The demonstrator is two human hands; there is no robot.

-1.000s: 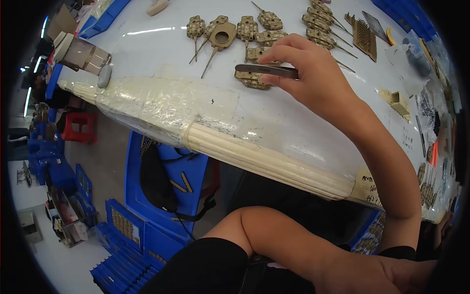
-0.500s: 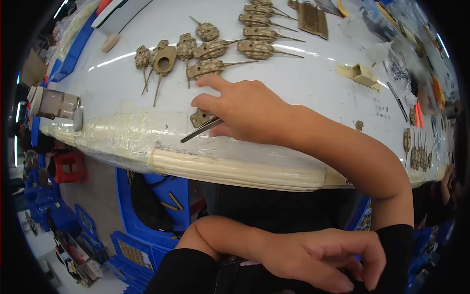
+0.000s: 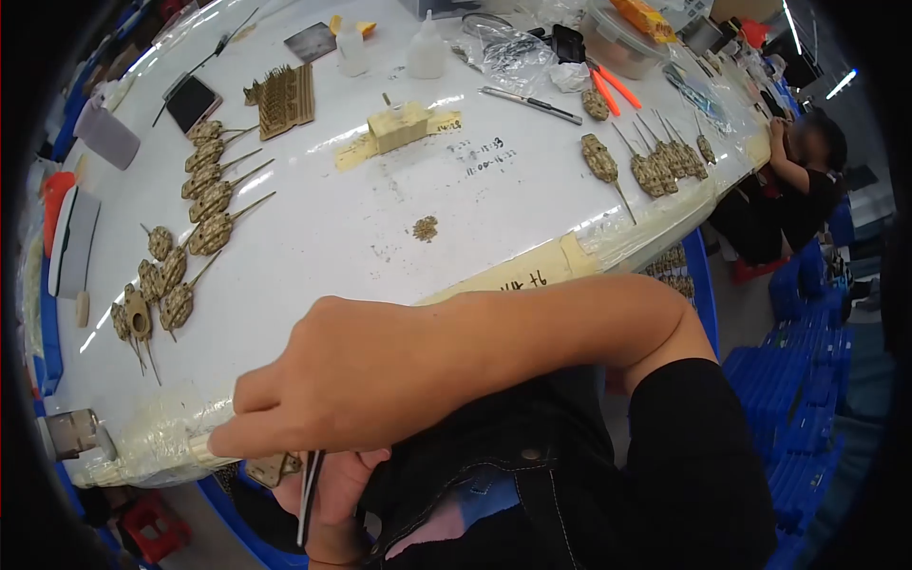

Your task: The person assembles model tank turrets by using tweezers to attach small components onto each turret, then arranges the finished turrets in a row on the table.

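My right hand [image 3: 328, 385] is closed over a pair of dark tweezers [image 3: 309, 499], whose tips point down. Under it is my left hand [image 3: 337, 484], mostly covered, with its fingers closed at a camouflaged model tank turret [image 3: 271, 470]. Only part of that turret shows below my right hand, at the table's near edge. More camouflaged turrets with long barrels stand in a slanting row [image 3: 211, 233] on the left of the table. Beside them, one turret lies turned over [image 3: 139, 318], its round opening showing.
A tan block [image 3: 399, 128] is taped mid-table, near a small brown heap [image 3: 425, 228]. Behind are a ridged brown piece [image 3: 285, 100], white bottles [image 3: 425, 52] and a phone [image 3: 190, 100]. More turrets [image 3: 670, 166] lie right; another person [image 3: 798, 161] sits beyond.
My view has swung to the right. My right hand has come back from the table with the tweezers and turret, and my left hand now meets it at the near edge.
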